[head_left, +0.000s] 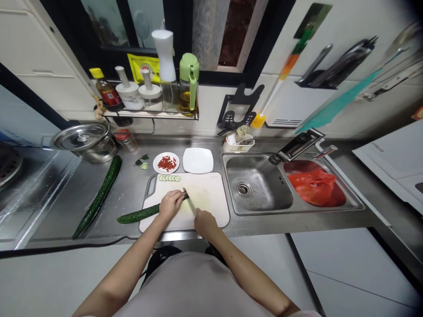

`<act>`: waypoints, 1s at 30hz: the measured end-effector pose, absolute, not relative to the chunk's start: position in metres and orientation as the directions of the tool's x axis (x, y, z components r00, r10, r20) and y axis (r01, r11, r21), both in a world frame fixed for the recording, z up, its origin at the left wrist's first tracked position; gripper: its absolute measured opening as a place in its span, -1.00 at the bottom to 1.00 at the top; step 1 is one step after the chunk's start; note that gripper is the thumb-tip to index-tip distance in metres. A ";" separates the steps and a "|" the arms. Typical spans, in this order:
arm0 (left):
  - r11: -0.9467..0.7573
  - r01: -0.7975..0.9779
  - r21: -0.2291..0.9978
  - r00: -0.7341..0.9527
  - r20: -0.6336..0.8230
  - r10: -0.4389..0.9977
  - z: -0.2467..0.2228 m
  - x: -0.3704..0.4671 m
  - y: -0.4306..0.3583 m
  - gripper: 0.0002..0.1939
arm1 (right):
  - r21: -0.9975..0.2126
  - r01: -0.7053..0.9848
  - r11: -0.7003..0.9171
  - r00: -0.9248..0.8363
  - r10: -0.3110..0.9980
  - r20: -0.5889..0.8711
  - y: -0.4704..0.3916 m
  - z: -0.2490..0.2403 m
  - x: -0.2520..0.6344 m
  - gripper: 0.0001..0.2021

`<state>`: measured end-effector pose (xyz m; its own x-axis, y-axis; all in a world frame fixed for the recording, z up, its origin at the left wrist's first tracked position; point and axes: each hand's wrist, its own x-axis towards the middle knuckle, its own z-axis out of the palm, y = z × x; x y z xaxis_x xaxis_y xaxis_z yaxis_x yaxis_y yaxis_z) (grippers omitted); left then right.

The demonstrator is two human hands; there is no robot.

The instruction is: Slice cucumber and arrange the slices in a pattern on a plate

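A white cutting board (211,193) lies on the steel counter. Across its left part runs a dark green cucumber (140,214), whose far end sticks out past the board's left edge. My left hand (171,204) is closed over the cucumber near its right end. My right hand (205,223) grips a knife (190,201) by the handle, with the blade against the cucumber's right end, close to my left fingertips. Several thin cucumber slices (169,178) lie in a row at the board's upper left. Behind the board are a plate of chopped red pieces (166,163) and a bare white plate (198,160).
Another cucumber (98,198) lies at the left, below a lidded steel pot (89,141). Small green scraps (144,166) sit beside the red pieces. The sink (261,185) is at the right, with a red bag (312,187) in its second basin. Bottles stand on a rack (152,114).
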<state>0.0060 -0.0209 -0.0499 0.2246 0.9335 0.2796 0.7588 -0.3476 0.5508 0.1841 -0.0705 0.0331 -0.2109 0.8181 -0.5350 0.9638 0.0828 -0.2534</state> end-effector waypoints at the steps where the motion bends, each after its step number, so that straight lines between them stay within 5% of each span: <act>1: -0.346 0.758 0.553 0.225 0.276 0.934 -0.050 0.006 -0.021 -0.78 | -0.254 0.964 0.083 -0.211 0.819 -0.534 -0.070 0.033 0.184 -0.73; 30: -0.293 0.757 0.585 0.185 0.238 0.953 -0.048 0.008 -0.021 -0.77 | -0.278 0.959 0.062 -0.205 0.827 -0.523 -0.062 0.020 0.174 -0.70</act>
<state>0.0085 -0.0213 -0.0480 0.1851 0.9534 0.2381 0.7566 -0.2929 0.5846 0.1741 -0.0620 0.0195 -0.2052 0.8271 -0.5233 0.9587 0.0622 -0.2776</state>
